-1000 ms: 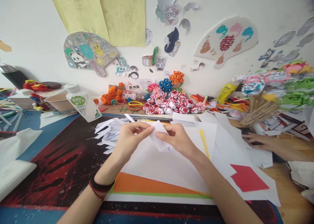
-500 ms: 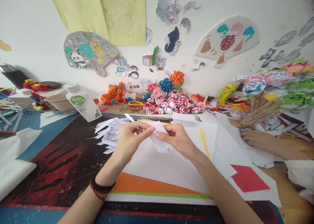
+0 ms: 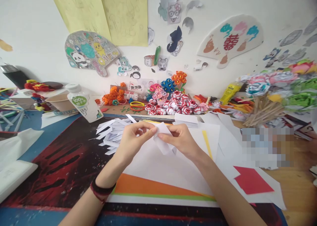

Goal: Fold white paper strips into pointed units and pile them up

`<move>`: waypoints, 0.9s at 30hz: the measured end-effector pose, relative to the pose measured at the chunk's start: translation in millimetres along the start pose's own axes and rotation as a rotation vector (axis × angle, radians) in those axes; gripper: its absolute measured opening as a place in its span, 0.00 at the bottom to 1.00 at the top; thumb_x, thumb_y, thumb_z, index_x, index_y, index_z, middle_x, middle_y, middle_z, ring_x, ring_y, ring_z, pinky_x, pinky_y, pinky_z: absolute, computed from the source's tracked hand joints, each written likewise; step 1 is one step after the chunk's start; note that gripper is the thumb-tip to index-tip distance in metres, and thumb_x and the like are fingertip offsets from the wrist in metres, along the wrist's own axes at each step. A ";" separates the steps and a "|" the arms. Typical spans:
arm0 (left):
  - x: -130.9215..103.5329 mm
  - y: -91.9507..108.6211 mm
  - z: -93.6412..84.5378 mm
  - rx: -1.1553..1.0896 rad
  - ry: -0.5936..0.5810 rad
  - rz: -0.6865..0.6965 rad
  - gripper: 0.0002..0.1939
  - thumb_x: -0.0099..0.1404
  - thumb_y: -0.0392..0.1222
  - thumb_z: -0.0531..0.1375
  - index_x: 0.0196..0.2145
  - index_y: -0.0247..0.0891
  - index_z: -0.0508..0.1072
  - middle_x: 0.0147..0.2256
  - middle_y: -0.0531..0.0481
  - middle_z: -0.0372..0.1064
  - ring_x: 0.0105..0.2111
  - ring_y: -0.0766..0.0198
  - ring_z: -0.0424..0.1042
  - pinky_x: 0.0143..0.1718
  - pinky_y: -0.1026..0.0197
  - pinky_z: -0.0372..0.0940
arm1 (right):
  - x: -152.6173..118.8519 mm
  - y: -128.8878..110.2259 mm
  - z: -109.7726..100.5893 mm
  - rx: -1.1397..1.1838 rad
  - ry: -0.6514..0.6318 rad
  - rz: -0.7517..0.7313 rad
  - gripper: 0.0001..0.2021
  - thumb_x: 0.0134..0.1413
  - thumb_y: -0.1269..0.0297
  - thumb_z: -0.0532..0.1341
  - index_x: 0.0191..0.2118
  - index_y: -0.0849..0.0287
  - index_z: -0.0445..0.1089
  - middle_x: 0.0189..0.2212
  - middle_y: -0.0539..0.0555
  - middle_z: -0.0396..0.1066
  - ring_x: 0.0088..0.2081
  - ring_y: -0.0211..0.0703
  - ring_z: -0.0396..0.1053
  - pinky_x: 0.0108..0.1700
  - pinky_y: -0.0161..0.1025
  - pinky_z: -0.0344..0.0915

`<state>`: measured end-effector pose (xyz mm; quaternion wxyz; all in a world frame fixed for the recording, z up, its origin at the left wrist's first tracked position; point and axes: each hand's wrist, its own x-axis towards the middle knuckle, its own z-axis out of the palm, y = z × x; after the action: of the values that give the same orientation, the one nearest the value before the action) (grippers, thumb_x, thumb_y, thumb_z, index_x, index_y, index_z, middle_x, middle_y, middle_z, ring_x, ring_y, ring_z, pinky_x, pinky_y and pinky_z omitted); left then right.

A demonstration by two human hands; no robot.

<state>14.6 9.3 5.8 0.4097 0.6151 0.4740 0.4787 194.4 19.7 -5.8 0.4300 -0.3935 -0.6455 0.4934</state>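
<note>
Between my two hands is a small folded piece of white paper [image 3: 164, 145], raised over larger sheets. My left hand [image 3: 138, 137] pinches its upper left part between thumb and fingers. On the other side, my right hand [image 3: 177, 137] has its thumb pressed on the paper, with the fingers partly hidden behind it. Below lies a big white sheet [image 3: 160, 168] on top of orange paper [image 3: 148, 186] with a green edge. A pile of white paper strips [image 3: 109, 133] lies just left of my left hand.
Behind my hands are red-and-white paper flowers [image 3: 177, 104]. A white bottle [image 3: 84, 104] stands at the back left, and a yellow bottle [image 3: 230, 92] leans at the back right. Red paper [image 3: 255, 179] lies at the right, beneath a blurred patch.
The white paper has turned slightly and shifted a little to the right in my fingers. Another person's hand and forearm at the right no longer show; a pixelated patch covers part of that spot.
</note>
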 end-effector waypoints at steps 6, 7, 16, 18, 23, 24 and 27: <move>-1.1 3.7 0.5 0.008 0.025 0.015 0.11 0.60 0.48 0.63 0.30 0.36 0.74 0.28 0.51 0.70 0.22 0.70 0.58 0.22 0.65 0.50 | -0.4 -0.4 -1.0 0.024 -0.037 0.018 0.19 0.46 0.49 0.66 0.28 0.64 0.75 0.21 0.51 0.65 0.24 0.38 0.60 0.23 0.34 0.54; -1.4 4.1 1.0 0.011 0.022 0.019 0.11 0.60 0.48 0.62 0.30 0.36 0.74 0.28 0.52 0.70 0.22 0.70 0.58 0.22 0.65 0.50 | -0.5 -0.5 -1.0 0.025 -0.042 0.019 0.19 0.46 0.49 0.66 0.27 0.64 0.75 0.21 0.51 0.65 0.24 0.38 0.59 0.23 0.34 0.53; -0.3 4.9 1.0 0.014 -0.013 0.054 0.12 0.63 0.49 0.58 0.30 0.37 0.71 0.31 0.51 0.70 0.26 0.67 0.62 0.26 0.66 0.55 | -0.6 -0.1 -1.5 0.022 -0.036 0.020 0.19 0.47 0.49 0.65 0.27 0.64 0.74 0.20 0.50 0.63 0.23 0.36 0.57 0.23 0.34 0.51; 0.1 4.7 0.1 0.063 -0.037 0.084 0.12 0.65 0.48 0.57 0.30 0.37 0.71 0.31 0.50 0.69 0.28 0.66 0.63 0.28 0.65 0.56 | -0.6 0.6 -2.0 0.034 -0.049 0.016 0.18 0.48 0.50 0.65 0.27 0.64 0.73 0.21 0.49 0.62 0.23 0.35 0.56 0.23 0.34 0.51; -0.7 3.1 0.4 0.190 -0.042 0.204 0.11 0.67 0.44 0.56 0.30 0.37 0.70 0.29 0.51 0.67 0.30 0.65 0.62 0.33 0.63 0.57 | -0.5 2.4 -2.5 0.052 -0.086 0.007 0.17 0.50 0.53 0.64 0.23 0.63 0.69 0.19 0.47 0.57 0.22 0.34 0.54 0.23 0.34 0.49; -0.9 2.6 0.7 0.200 -0.038 0.224 0.10 0.67 0.44 0.55 0.30 0.37 0.70 0.29 0.51 0.66 0.30 0.65 0.62 0.33 0.63 0.57 | -0.3 2.5 -2.5 0.049 -0.084 0.007 0.18 0.50 0.53 0.65 0.22 0.63 0.68 0.18 0.47 0.57 0.22 0.34 0.54 0.23 0.34 0.48; -0.8 1.4 1.6 0.225 -0.023 0.235 0.11 0.67 0.44 0.55 0.30 0.37 0.70 0.29 0.51 0.67 0.29 0.65 0.62 0.32 0.63 0.56 | 0.1 2.1 -2.4 0.041 -0.065 0.000 0.18 0.49 0.52 0.65 0.21 0.63 0.68 0.19 0.47 0.57 0.22 0.34 0.54 0.24 0.34 0.49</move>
<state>16.4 8.1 6.7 0.2848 0.7139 0.4445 0.4602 196.8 21.0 -7.5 0.4170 -0.3684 -0.6489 0.5190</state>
